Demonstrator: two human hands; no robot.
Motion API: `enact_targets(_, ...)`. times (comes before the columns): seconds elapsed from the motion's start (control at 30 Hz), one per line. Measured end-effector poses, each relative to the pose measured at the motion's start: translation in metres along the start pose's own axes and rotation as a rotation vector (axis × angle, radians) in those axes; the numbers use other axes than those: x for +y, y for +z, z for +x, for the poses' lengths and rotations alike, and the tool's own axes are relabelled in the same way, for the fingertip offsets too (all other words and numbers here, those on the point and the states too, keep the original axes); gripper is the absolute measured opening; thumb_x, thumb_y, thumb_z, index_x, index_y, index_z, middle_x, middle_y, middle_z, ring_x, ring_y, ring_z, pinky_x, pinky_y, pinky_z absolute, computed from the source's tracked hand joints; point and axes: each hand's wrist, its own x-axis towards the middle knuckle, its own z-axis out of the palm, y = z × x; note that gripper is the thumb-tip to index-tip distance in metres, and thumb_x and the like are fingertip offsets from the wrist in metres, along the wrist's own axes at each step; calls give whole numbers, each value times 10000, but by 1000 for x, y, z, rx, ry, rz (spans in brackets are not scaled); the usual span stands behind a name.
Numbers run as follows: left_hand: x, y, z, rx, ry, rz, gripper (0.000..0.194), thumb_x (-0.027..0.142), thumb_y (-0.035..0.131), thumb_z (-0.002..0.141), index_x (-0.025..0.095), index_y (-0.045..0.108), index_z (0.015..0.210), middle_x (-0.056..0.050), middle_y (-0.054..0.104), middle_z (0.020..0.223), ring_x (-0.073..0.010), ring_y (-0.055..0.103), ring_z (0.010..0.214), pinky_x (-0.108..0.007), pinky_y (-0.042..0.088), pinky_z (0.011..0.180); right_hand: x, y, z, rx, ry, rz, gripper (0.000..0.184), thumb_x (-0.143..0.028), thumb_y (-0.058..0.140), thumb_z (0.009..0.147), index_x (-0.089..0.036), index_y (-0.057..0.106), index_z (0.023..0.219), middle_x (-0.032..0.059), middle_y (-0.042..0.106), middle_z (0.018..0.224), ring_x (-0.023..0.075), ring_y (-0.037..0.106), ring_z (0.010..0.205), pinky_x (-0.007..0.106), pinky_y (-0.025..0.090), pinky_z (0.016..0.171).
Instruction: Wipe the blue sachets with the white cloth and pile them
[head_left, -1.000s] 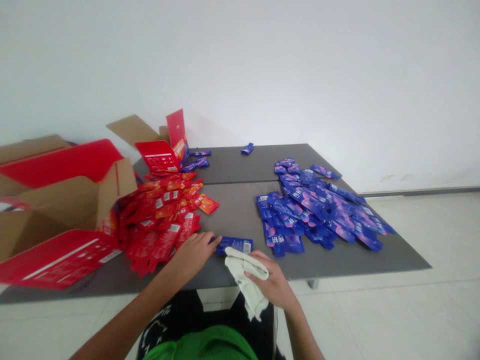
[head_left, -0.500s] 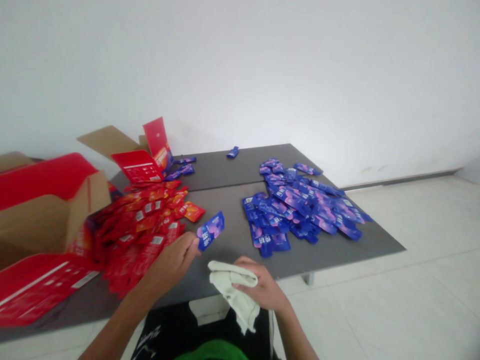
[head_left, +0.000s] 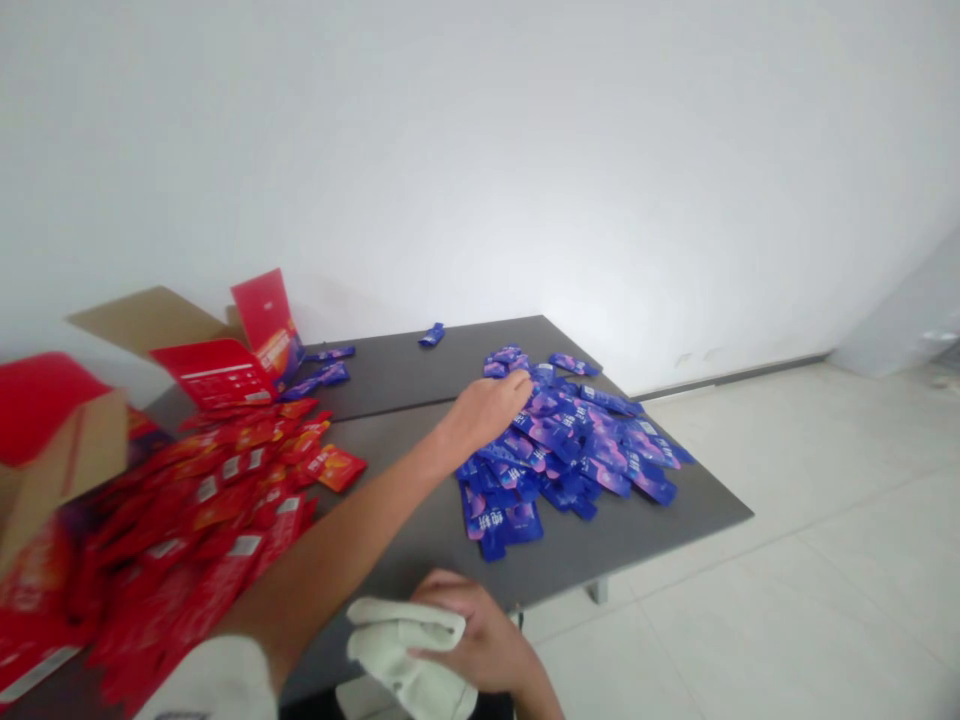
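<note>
My left hand (head_left: pixel 495 405) is stretched far forward over the pile of blue-purple packets (head_left: pixel 600 440), at its upper left side. Its fingers are curled together, touching or just above the packets; whether one is pinched in them is hidden. My right hand (head_left: pixel 476 630), low near the table's front edge, grips a folded off-white cloth (head_left: pixel 405 640). On the left lies a heap of red-orange packets (head_left: pixel 217 500), partly behind my left forearm.
An open red carton (head_left: pixel 217 370) stands behind the red heap, and a larger open carton (head_left: pixel 67 470) is at the left edge. Several loose blue packets (head_left: pixel 322 375) lie near the back. The grey table (head_left: pixel 405 430) meets a white wall (head_left: pixel 480 180).
My left hand picked a blue packet off the table, then carried it forward and right to the blue pile. My right hand keeps the cloth. The view has turned right.
</note>
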Motion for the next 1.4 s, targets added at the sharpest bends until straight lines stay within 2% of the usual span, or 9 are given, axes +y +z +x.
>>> enact_targets(0.13, 20, 21, 20, -7, 125, -3, 201, 42, 430, 1014, 120, 607, 1067, -138, 664, 1176, -201, 711, 911, -312, 562, 776, 14, 2, -2, -16, -5, 38, 524, -638, 809, 787, -149, 803, 975, 73, 680, 888, 174, 605, 806, 269, 503, 756)
enact_targets(0.33, 36, 45, 3, -26, 270, -60, 128, 80, 502, 1010, 131, 620, 1015, -136, 692, 1136, -235, 693, 998, -363, 551, 859, 24, 2, -4, -84, -12, 83, 609, -699, 758, 799, -150, 811, 1057, 103, 697, 952, 184, 640, 840, 267, 525, 776)
enact_targets(0.5, 42, 58, -6, -45, 306, -124, 72, 137, 555, 1013, 152, 626, 1011, -118, 706, 1151, -222, 681, 1052, -345, 519, 898, 25, 0, -5, -113, -4, 82, 580, -677, 725, 841, -174, 812, 1116, 107, 707, 974, 185, 646, 836, 262, 529, 753)
enact_targets(0.7, 41, 61, 2, -51, 279, -172, 123, 209, 520, 1041, 158, 631, 1026, -110, 714, 1092, -229, 670, 1053, -361, 485, 888, 27, 1, -5, -103, -7, 80, 628, -717, 745, 793, -176, 817, 1104, 107, 713, 967, 191, 647, 830, 270, 533, 755)
enact_targets(0.93, 38, 68, 24, -83, 265, -197, 174, 260, 523, 1040, 160, 645, 968, -84, 730, 988, -228, 685, 973, -356, 469, 853, 16, 0, -5, -90, 48, 151, 628, -732, 758, 770, -179, 831, 1060, 95, 705, 944, 186, 640, 840, 266, 522, 767)
enact_targets(1.07, 38, 71, 36, -97, 264, -215, 156, 295, 594, 1011, 152, 657, 1007, -90, 734, 1018, -231, 687, 991, -351, 472, 864, 13, -2, -4, -92, 59, 157, 575, -701, 736, 816, -176, 833, 1030, 86, 696, 912, 181, 639, 827, 261, 515, 756)
enact_targets(1.27, 29, 73, 43, -114, 219, -252, 212, 332, 631, 992, 150, 695, 1080, -95, 746, 1030, -230, 697, 1022, -334, 493, 877, 12, -4, -4, -117, 72, 198, 594, -709, 729, 817, -178, 830, 1064, 90, 691, 938, 182, 640, 837, 262, 519, 769)
enact_targets(1.4, 21, 64, 39, -105, 185, -276, 284, 404, 607, 1013, 159, 704, 1121, -95, 751, 1090, -233, 693, 1078, -336, 493, 937, 9, -5, -5, -108, 54, 231, 553, -662, 736, 843, -172, 833, 1081, 96, 701, 941, 179, 649, 844, 258, 510, 770)
